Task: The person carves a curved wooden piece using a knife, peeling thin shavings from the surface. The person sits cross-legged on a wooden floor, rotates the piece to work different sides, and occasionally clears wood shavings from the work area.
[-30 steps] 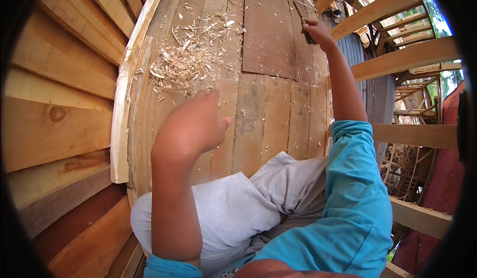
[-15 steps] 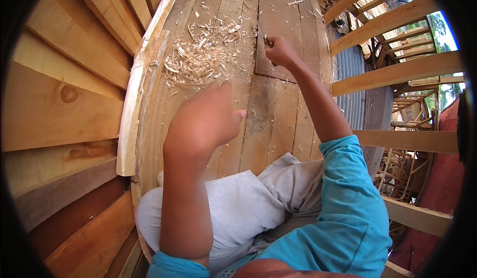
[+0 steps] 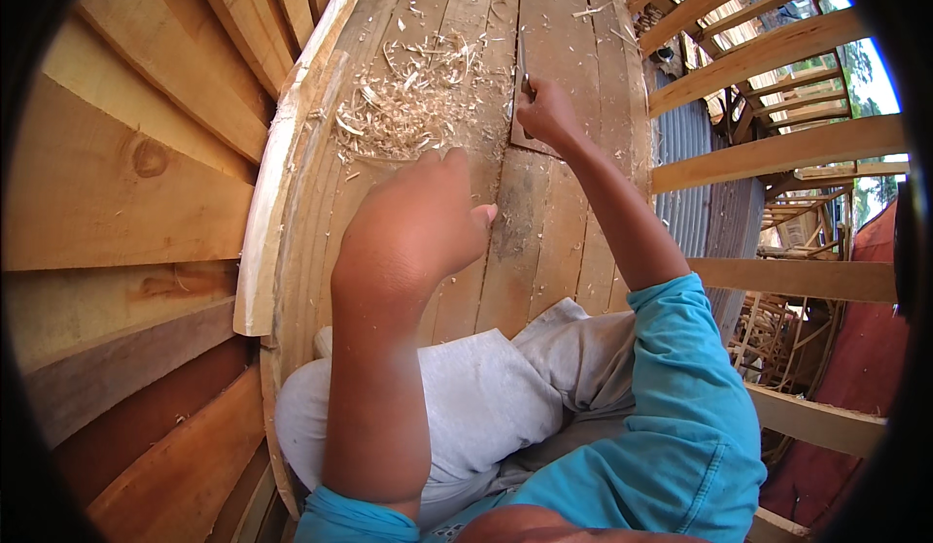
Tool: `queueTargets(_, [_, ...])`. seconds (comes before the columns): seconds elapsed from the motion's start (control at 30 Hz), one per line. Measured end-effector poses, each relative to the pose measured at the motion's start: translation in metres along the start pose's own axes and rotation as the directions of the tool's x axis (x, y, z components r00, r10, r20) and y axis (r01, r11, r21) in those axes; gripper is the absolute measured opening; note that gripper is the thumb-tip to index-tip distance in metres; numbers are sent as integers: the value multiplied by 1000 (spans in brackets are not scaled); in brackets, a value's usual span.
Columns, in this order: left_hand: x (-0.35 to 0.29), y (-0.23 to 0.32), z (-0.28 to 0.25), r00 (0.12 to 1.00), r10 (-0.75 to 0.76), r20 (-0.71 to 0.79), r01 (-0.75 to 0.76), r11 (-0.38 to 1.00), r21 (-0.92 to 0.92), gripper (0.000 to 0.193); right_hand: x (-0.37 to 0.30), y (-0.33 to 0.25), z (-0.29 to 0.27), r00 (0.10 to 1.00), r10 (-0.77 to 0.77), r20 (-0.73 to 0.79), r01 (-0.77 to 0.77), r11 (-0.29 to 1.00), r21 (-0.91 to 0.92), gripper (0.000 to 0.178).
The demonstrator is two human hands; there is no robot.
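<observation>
My right hand [image 3: 546, 114] is closed around the handle of a thin-bladed knife [image 3: 523, 57]. Its narrow, slightly curved grey blade points away from me over the planks. To the left, my left hand [image 3: 418, 215] hovers low at the near edge of a pile of wood shavings [image 3: 408, 106]. The thumb stands apart from the fingers, whose tips are partly hidden behind the back of the hand. I see nothing in that hand. A brown flat board [image 3: 556, 18] lies on the plank floor [image 3: 457, 295] beneath the knife.
Stacked wooden boards [image 3: 126, 193] line the left side, edged by a pale rough-cut plank [image 3: 277, 184]. On the right runs a railing of wooden slats [image 3: 777, 150], with corrugated metal sheet [image 3: 685, 140] beyond it. My legs in grey trousers [image 3: 476, 388] are folded close in front.
The view has shifted slightly, so most things sit a little further right. The knife now points more directly away. My left hand stays near the shavings, its thumb still apart.
</observation>
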State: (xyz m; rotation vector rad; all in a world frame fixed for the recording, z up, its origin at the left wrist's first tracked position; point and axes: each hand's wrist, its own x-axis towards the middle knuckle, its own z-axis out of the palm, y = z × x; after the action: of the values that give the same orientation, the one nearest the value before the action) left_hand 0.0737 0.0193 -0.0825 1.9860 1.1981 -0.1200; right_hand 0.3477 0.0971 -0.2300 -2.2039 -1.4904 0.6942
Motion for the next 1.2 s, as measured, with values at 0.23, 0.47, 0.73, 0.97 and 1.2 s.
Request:
queueTargets(0.23, [0, -1, -3, 1000, -14, -1, 14, 1000, -8, 61, -34, -5, 23, 941, -212, 264, 226, 974, -23, 16])
queueTargets(0.47, [-1, -4, -2, 1000, -25, -6, 25, 1000, -7, 62, -8, -26, 16, 998, 64, -1, -64, 994, -84, 32])
queueTargets(0.73, [-2, -5, -5, 999, -34, -21, 34, 999, -7, 63, 10, -32, 25, 959, -198, 203, 240, 947, -212, 39])
queueTargets(0.97, [-7, -7, -10, 999, -47, -8, 46, 999, -7, 64, -15, -58, 1, 965, -92, 245, 117, 989, -91, 29])
queueTargets(1.2, [-5, -4, -8, 999, -35, -24, 35, 999, -1, 64, 15, -10, 0, 987, 2, 160, 59, 926, -374, 19])
